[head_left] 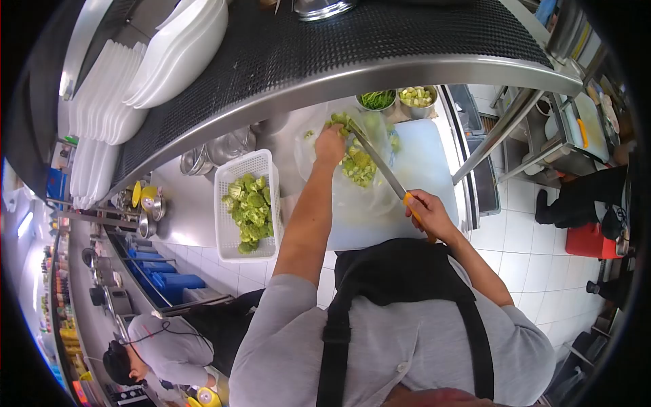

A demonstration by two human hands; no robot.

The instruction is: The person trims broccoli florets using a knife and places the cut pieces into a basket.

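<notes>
Clock centre: middle of the blade of the knife; 12 at the top of the view.
Right hand: at 4 to 5; clenched round the knife's orange handle.
Left hand: near 9; fingertips on a green piece by the blade tip; whether they pinch it, cannot tell.
Cut greens: heaped just beside the blade, at 7 to 8.
Clear plastic: spread about the greens; whether they lie in or on it, cannot tell.
White board: at 3, reaching below the knife.
Basket: white, perforated, at 8; holds a pile of green pieces.
Metal bowl, first: at 12; chopped greens.
Metal bowl, second: at 1; pale green chunks.
Metal containers: at 9; contents unclear.
Shelf: arching from 9 over 12 to 2, hiding the counter behind.
White dishes: stacked on the shelf, 9 to 10.
Co-worker: bent over, 7 to 8.
</notes>
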